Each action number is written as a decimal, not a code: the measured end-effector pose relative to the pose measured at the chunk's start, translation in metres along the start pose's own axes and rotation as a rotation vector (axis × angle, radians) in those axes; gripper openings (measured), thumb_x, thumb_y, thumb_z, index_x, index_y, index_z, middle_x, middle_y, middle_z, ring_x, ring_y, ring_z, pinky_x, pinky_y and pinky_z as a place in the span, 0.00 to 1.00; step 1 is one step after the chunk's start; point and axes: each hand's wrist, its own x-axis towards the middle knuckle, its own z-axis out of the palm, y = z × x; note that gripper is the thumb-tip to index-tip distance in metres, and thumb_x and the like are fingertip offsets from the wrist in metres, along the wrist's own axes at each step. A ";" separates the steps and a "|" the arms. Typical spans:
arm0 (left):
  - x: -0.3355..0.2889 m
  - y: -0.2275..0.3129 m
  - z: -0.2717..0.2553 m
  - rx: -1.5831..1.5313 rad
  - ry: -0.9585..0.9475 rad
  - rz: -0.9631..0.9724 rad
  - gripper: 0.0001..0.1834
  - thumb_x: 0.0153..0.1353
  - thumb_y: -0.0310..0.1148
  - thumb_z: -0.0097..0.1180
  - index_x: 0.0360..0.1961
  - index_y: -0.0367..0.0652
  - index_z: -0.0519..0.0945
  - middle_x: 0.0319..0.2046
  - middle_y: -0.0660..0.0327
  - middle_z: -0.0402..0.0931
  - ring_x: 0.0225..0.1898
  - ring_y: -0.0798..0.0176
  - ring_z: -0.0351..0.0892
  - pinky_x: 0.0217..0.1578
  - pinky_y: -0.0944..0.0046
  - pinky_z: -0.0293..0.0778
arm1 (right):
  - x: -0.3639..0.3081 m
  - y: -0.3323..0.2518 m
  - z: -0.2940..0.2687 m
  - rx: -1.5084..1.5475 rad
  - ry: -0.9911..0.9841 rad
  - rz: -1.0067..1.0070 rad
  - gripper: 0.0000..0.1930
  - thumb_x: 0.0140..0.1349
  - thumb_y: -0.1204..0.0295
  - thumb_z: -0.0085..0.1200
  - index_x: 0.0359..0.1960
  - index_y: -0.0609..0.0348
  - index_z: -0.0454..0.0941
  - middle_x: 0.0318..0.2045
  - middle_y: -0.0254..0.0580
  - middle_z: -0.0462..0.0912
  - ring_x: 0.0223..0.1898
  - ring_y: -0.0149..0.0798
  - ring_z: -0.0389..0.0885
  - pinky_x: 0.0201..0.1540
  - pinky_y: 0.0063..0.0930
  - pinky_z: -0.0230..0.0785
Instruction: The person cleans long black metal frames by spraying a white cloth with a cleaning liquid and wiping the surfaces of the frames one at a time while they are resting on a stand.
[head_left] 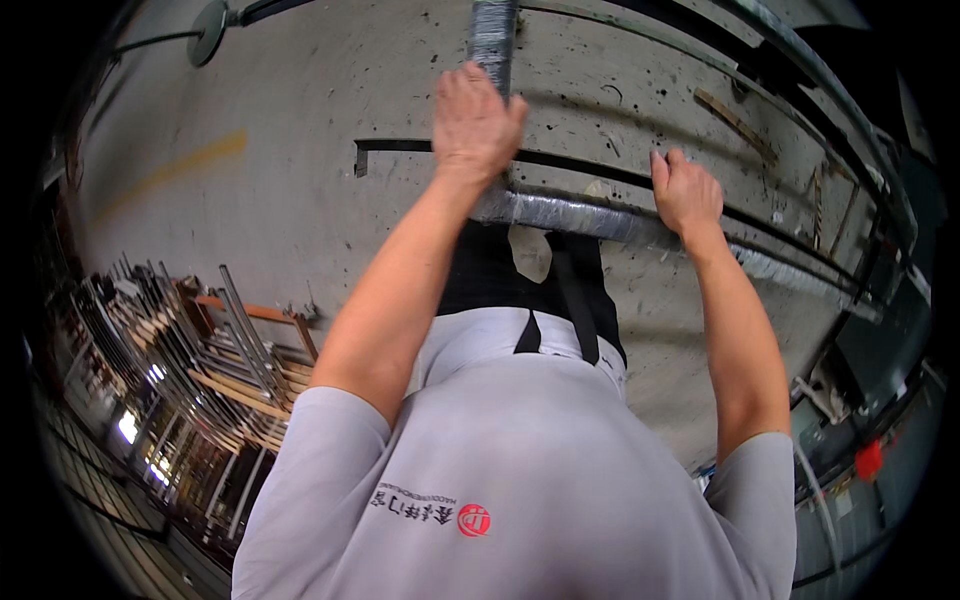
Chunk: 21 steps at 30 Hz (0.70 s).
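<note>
A long thin black strip, bent at its left end, runs across in front of me beneath both hands. Below it lies a bar wrapped in shiny clear film, and a second wrapped bar meets it near my left hand, forming a corner. My left hand is laid palm down over the strip and the end of that second bar, fingers stretched forward and thumb apart. Farther right, my right hand is closed round the strip, thumb raised; its fingertips are partly hidden.
Dark metal rails cross at the upper right. A wooden stick lies beyond the strip on the stained grey floor. At the lower left stands a rack crowded with metal bars. A round plate on a rod is at the upper left.
</note>
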 end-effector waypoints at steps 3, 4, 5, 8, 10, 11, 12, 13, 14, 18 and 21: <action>-0.007 0.052 0.032 0.005 0.051 0.092 0.42 0.66 0.50 0.48 0.64 0.17 0.61 0.59 0.34 0.67 0.57 0.40 0.67 0.66 0.45 0.57 | 0.001 0.001 0.001 -0.014 -0.019 -0.011 0.23 0.71 0.49 0.41 0.37 0.57 0.77 0.31 0.60 0.84 0.37 0.65 0.83 0.42 0.57 0.73; -0.008 0.069 0.047 0.050 0.065 0.151 0.42 0.66 0.51 0.48 0.64 0.17 0.60 0.59 0.34 0.67 0.58 0.40 0.67 0.67 0.45 0.56 | 0.002 -0.001 0.001 -0.025 -0.031 0.004 0.23 0.71 0.49 0.41 0.37 0.57 0.77 0.30 0.60 0.84 0.36 0.65 0.83 0.42 0.57 0.73; -0.009 0.095 0.053 0.021 0.061 0.130 0.43 0.67 0.51 0.47 0.64 0.17 0.60 0.60 0.34 0.66 0.60 0.40 0.66 0.68 0.45 0.54 | 0.005 -0.002 0.003 -0.022 -0.027 -0.017 0.23 0.71 0.49 0.41 0.37 0.57 0.77 0.30 0.60 0.84 0.36 0.65 0.83 0.42 0.57 0.73; -0.010 0.136 0.042 -0.079 -0.044 0.123 0.42 0.68 0.51 0.44 0.65 0.17 0.59 0.63 0.33 0.64 0.65 0.38 0.62 0.70 0.45 0.51 | 0.003 0.002 0.007 -0.034 -0.062 0.024 0.24 0.72 0.49 0.39 0.38 0.57 0.77 0.31 0.61 0.84 0.38 0.64 0.83 0.43 0.56 0.74; -0.009 0.130 0.040 -0.148 -0.137 0.128 0.42 0.69 0.51 0.43 0.66 0.18 0.58 0.64 0.33 0.62 0.67 0.38 0.60 0.72 0.46 0.49 | 0.005 0.000 0.003 -0.052 -0.071 0.012 0.24 0.72 0.49 0.39 0.39 0.57 0.77 0.32 0.61 0.85 0.38 0.64 0.83 0.43 0.56 0.74; -0.009 0.110 0.044 -0.043 -0.037 0.107 0.42 0.69 0.51 0.42 0.67 0.19 0.58 0.64 0.33 0.63 0.68 0.37 0.60 0.72 0.46 0.49 | 0.003 -0.001 0.000 -0.068 -0.082 0.017 0.23 0.72 0.49 0.39 0.39 0.57 0.77 0.32 0.61 0.85 0.39 0.64 0.83 0.44 0.56 0.74; -0.009 0.088 0.046 0.064 0.062 0.087 0.42 0.69 0.51 0.42 0.67 0.20 0.58 0.63 0.34 0.63 0.68 0.37 0.59 0.72 0.46 0.49 | 0.000 -0.001 -0.002 -0.066 -0.092 0.010 0.23 0.72 0.49 0.39 0.39 0.57 0.77 0.32 0.61 0.85 0.39 0.64 0.83 0.44 0.56 0.74; -0.008 0.066 0.037 0.089 0.032 0.042 0.41 0.69 0.51 0.42 0.68 0.21 0.57 0.63 0.35 0.63 0.68 0.38 0.59 0.72 0.46 0.50 | -0.001 0.000 -0.003 -0.045 -0.091 0.021 0.24 0.72 0.49 0.38 0.39 0.57 0.77 0.33 0.61 0.85 0.39 0.64 0.83 0.44 0.56 0.73; -0.003 0.042 0.025 0.116 0.014 -0.002 0.41 0.69 0.51 0.42 0.68 0.22 0.57 0.63 0.36 0.64 0.68 0.38 0.59 0.72 0.47 0.50 | 0.001 0.002 -0.004 -0.024 -0.079 0.030 0.24 0.72 0.49 0.38 0.39 0.57 0.77 0.33 0.61 0.85 0.39 0.65 0.83 0.45 0.56 0.73; 0.000 -0.025 0.009 0.180 0.107 -0.060 0.39 0.68 0.51 0.44 0.65 0.24 0.62 0.61 0.41 0.67 0.67 0.39 0.61 0.70 0.48 0.54 | 0.001 0.002 -0.004 -0.026 -0.093 0.021 0.24 0.72 0.49 0.38 0.41 0.56 0.77 0.34 0.61 0.85 0.40 0.64 0.83 0.46 0.56 0.73; 0.000 -0.061 -0.001 0.214 0.183 -0.044 0.37 0.66 0.51 0.47 0.61 0.25 0.66 0.57 0.43 0.70 0.63 0.42 0.64 0.68 0.47 0.55 | 0.003 0.001 -0.005 -0.046 -0.113 0.037 0.24 0.72 0.48 0.37 0.41 0.57 0.76 0.34 0.60 0.85 0.40 0.64 0.83 0.47 0.56 0.73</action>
